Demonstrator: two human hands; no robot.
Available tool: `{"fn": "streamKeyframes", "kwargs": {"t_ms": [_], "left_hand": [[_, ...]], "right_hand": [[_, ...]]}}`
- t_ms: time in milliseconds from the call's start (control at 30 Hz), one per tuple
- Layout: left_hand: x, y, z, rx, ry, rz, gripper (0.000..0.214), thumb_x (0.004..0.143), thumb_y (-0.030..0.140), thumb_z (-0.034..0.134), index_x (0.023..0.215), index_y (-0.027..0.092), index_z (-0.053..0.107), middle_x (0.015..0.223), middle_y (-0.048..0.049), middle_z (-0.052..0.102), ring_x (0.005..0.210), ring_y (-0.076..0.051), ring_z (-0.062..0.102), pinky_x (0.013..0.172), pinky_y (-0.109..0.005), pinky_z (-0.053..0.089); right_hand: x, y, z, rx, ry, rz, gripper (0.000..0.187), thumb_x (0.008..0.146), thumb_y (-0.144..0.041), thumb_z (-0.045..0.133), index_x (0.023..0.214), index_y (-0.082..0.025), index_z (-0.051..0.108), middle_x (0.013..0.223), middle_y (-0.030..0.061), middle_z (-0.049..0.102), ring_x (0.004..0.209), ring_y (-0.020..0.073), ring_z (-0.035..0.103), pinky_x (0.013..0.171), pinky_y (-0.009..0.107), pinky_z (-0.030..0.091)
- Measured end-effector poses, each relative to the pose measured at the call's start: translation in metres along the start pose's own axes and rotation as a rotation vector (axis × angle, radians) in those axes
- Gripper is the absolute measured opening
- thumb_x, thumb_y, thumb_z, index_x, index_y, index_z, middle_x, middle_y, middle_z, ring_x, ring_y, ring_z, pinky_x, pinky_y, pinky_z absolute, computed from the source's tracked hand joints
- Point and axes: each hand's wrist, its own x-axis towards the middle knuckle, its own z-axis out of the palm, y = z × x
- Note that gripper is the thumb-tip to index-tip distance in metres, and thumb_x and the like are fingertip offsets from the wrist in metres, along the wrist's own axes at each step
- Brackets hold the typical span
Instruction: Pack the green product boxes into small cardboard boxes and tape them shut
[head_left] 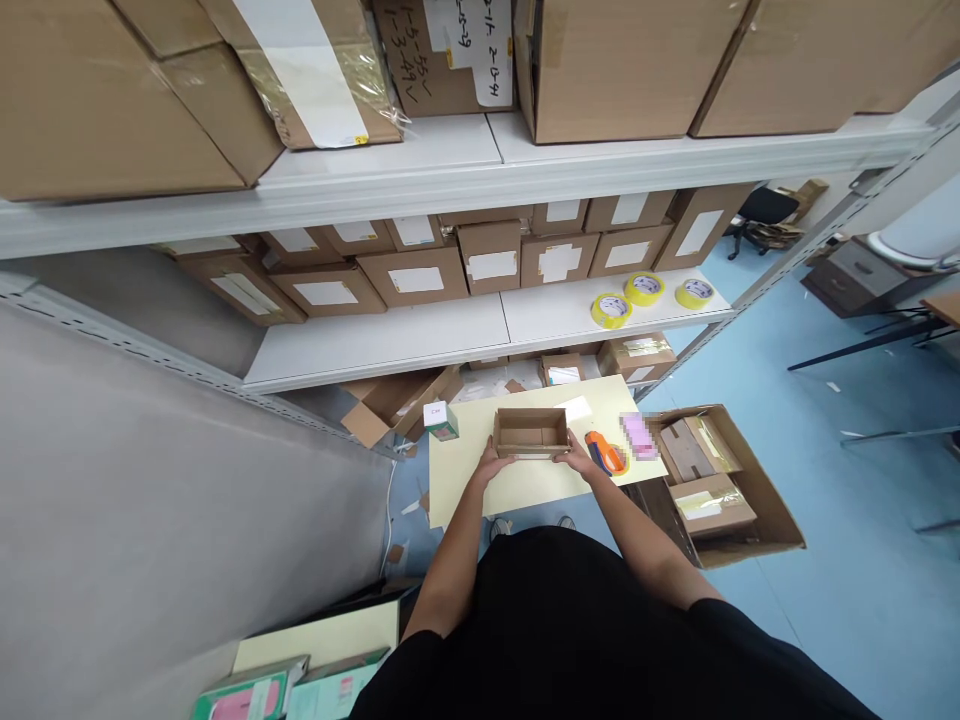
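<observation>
A small open cardboard box (pixel 531 450) sits at the middle of a pale yellow table (pixel 465 490), and its inside looks bare. My left hand (pixel 492 462) grips the box's left side near the front corner. On the opposite side, my right hand (pixel 576 458) is closed around the right front corner. Just right of that hand lies an orange tape dispenser (pixel 600 452) with a yellow roll. Beyond it is a pink item (pixel 639 436), blurred out. A small white and green box (pixel 441 420) stands at the table's left edge. White paper (pixel 576 408) lies behind the cardboard box.
Shelves (pixel 390 345) with several labelled cartons (pixel 493 265) rise behind the table. Several yellow tape rolls (pixel 612 310) rest on the middle shelf. A large carton (pixel 772 515) holding smaller boxes stands at the right. Another open carton (pixel 367 422) is at the left, near a grey wall.
</observation>
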Motion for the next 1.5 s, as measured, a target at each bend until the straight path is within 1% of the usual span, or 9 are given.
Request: {"fn": "streamKeyframes", "kwargs": {"t_ms": [133, 267, 367, 500, 767, 933, 1067, 1300, 1500], "left_hand": [[0.008, 0.024, -0.016, 0.079, 0.233, 0.141, 0.074, 0.098, 0.055, 0.058, 0.163, 0.026, 0.036, 0.167, -0.0087, 0.042, 0.156, -0.029, 0.037, 0.125, -0.044, 0.036], [0.025, 0.049, -0.011, 0.157, 0.002, 0.294, 0.046, 0.101, 0.052, 0.049, 0.13, 0.024, 0.073, 0.137, -0.0081, 0.07, 0.139, -0.029, 0.056, 0.123, -0.045, 0.039], [0.035, 0.046, -0.002, 0.343, -0.087, 0.233, 0.04, 0.092, 0.053, 0.064, 0.114, 0.023, 0.079, 0.143, -0.0098, 0.067, 0.154, -0.036, 0.036, 0.131, -0.052, 0.018], [0.041, 0.023, -0.01, 0.398, -0.127, 0.117, 0.062, 0.077, 0.068, 0.075, 0.119, 0.023, 0.076, 0.172, -0.009, 0.034, 0.164, -0.042, 0.002, 0.131, -0.057, 0.006], [0.047, 0.005, -0.019, 0.491, -0.279, 0.195, 0.103, 0.039, 0.068, 0.096, 0.127, 0.02, 0.074, 0.178, -0.0129, 0.01, 0.16, -0.05, -0.011, 0.13, -0.06, 0.009], [0.042, -0.003, 0.011, 0.613, -0.145, 0.232, 0.063, 0.051, 0.051, 0.099, 0.104, 0.02, 0.083, 0.174, -0.0106, 0.027, 0.159, -0.049, -0.019, 0.13, -0.063, -0.004], [0.039, 0.009, 0.021, 0.527, -0.098, 0.199, 0.044, 0.061, 0.039, 0.095, 0.1, 0.023, 0.083, 0.156, -0.0136, 0.052, 0.161, -0.046, -0.017, 0.128, -0.069, -0.004], [-0.032, 0.028, 0.056, 0.572, 0.035, 0.13, 0.015, 0.079, 0.026, 0.082, 0.093, 0.026, 0.085, 0.145, -0.0133, 0.061, 0.159, -0.051, -0.015, 0.123, -0.076, 0.004], [-0.12, 0.036, 0.103, 0.745, 0.298, 0.092, 0.012, 0.09, 0.028, 0.073, 0.095, 0.027, 0.083, 0.149, -0.0058, 0.061, 0.162, -0.046, -0.003, 0.123, -0.075, 0.018]], "right_hand": [[-0.001, -0.017, -0.017, 0.023, 0.097, -0.044, 0.086, 0.088, -0.038, 0.065, 0.166, -0.028, 0.031, 0.162, 0.0143, 0.049, 0.143, 0.0282, 0.054, 0.11, 0.043, 0.05], [0.009, -0.045, -0.01, -0.056, 0.102, -0.275, 0.053, 0.1, -0.033, 0.05, 0.152, -0.026, 0.056, 0.144, 0.0095, 0.067, 0.131, 0.026, 0.063, 0.112, 0.042, 0.049], [0.017, -0.051, -0.001, -0.281, 0.013, -0.252, 0.046, 0.097, -0.026, 0.054, 0.141, -0.02, 0.067, 0.146, 0.0122, 0.065, 0.138, 0.0278, 0.057, 0.12, 0.042, 0.041], [0.024, -0.034, -0.004, -0.469, -0.033, -0.119, 0.075, 0.09, -0.031, 0.07, 0.16, -0.019, 0.046, 0.171, 0.0135, 0.034, 0.161, 0.028, 0.024, 0.129, 0.042, 0.025], [0.045, -0.011, 0.002, -0.527, -0.216, -0.063, 0.145, 0.056, -0.051, 0.098, 0.171, -0.023, 0.014, 0.178, 0.018, -0.008, 0.164, 0.0352, -0.008, 0.13, 0.047, 0.017], [0.04, -0.005, 0.043, -0.684, -0.023, -0.045, 0.133, 0.065, -0.039, 0.097, 0.17, -0.026, 0.017, 0.178, 0.0166, -0.008, 0.163, 0.0394, -0.012, 0.13, 0.053, 0.011], [0.036, -0.01, 0.034, -0.71, -0.028, -0.059, 0.121, 0.073, -0.032, 0.091, 0.17, -0.031, 0.018, 0.178, 0.0142, 0.002, 0.164, 0.0372, -0.003, 0.128, 0.051, 0.017], [0.049, -0.044, -0.017, -0.685, -0.098, -0.269, 0.087, 0.099, -0.049, 0.06, 0.17, -0.033, 0.014, 0.168, 0.0179, 0.03, 0.15, 0.0371, 0.039, 0.117, 0.047, 0.036], [0.037, -0.06, 0.004, -0.972, -0.072, -0.493, 0.079, 0.098, -0.04, 0.067, 0.167, -0.033, 0.031, 0.164, 0.0222, 0.038, 0.153, 0.0432, 0.029, 0.114, 0.056, 0.031]]}}
